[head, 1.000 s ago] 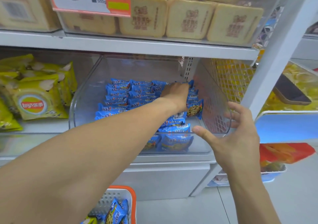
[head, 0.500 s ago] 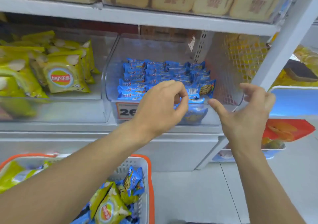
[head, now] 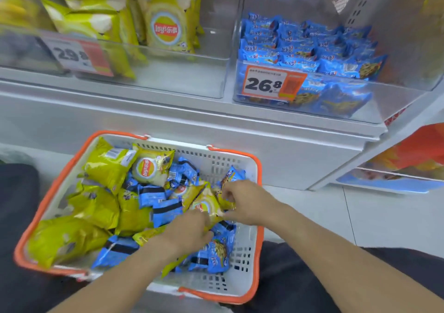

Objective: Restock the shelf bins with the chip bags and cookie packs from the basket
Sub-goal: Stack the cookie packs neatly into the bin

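The white basket with an orange rim [head: 256,166] stands on the floor below the shelf and holds several yellow chip bags [head: 105,166] and blue cookie packs [head: 165,204]. Both my hands are down inside it at its right side. My right hand [head: 242,199] pinches the far edge of a yellow chip bag [head: 204,205]. My left hand [head: 189,228] curls its fingers over the near edge of what looks like the same bag. On the shelf above, a clear bin [head: 182,77] holds chip bags and a clear bin to its right [head: 384,101] holds cookie packs.
Price tags reading 29.8 [head: 74,55] and 26.8 [head: 271,84] hang on the bin fronts. A white shelf upright [head: 403,142] rises at right, with red and orange packs [head: 413,154] on a low shelf beyond it. My dark-trousered knees [head: 312,276] flank the basket.
My left hand pulled out of the cookie bin, and both hands dropped from the shelf into the basket. The view tilted down with them.
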